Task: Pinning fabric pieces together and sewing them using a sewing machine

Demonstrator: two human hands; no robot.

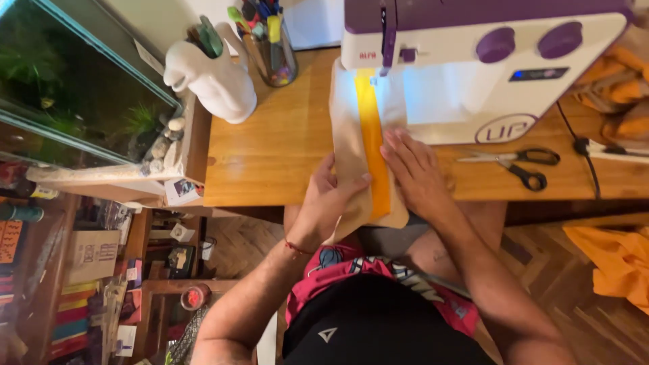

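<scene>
A beige cloth piece [346, 122] with an orange strip [370, 128] along it lies on the wooden table [270, 149] and runs under the needle of a white and purple sewing machine [473, 61]. My left hand [328, 199] grips the cloth's near left edge at the table's front. My right hand [416, 169] lies flat, fingers together, on the cloth's right side beside the orange strip, close to the machine's base.
Black-handled scissors [520, 165] lie right of my right hand. A white jug [213, 78] and a jar of pens [270, 44] stand at the back left, beside an aquarium [74, 88]. Orange fabric [608, 260] lies on the floor at right; a black cable [581, 149] crosses the table.
</scene>
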